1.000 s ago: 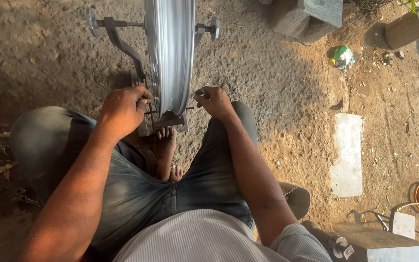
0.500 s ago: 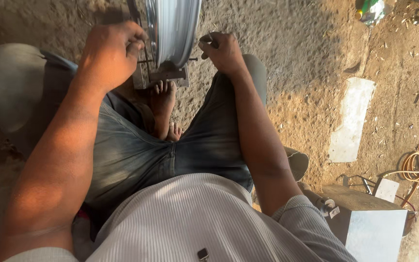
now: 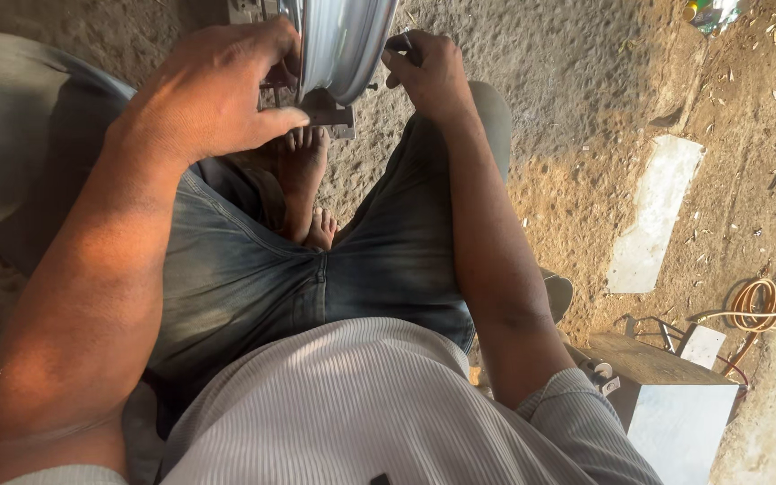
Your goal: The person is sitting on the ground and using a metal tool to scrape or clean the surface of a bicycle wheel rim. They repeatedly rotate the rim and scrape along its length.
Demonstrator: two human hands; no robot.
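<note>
A: Where is the wheel rim [image 3: 339, 45]?

B: Upright on a small metal stand [image 3: 330, 115], between both grips. The left hand [image 3: 213, 90] is curled round its near side, thumb by the stand.

A: And the right hand [image 3: 428, 72]?

B: Closed narrowly on a small tool [image 3: 403, 43] at the rim's edge; which tool, I cannot tell. Best, I'd judge, to steady the rim firmly and keep bare toes [image 3: 303, 144] below clear.

Dirt ground [image 3: 577, 108] under white slab [image 3: 653, 216], coiled hose [image 3: 756, 305]
</note>
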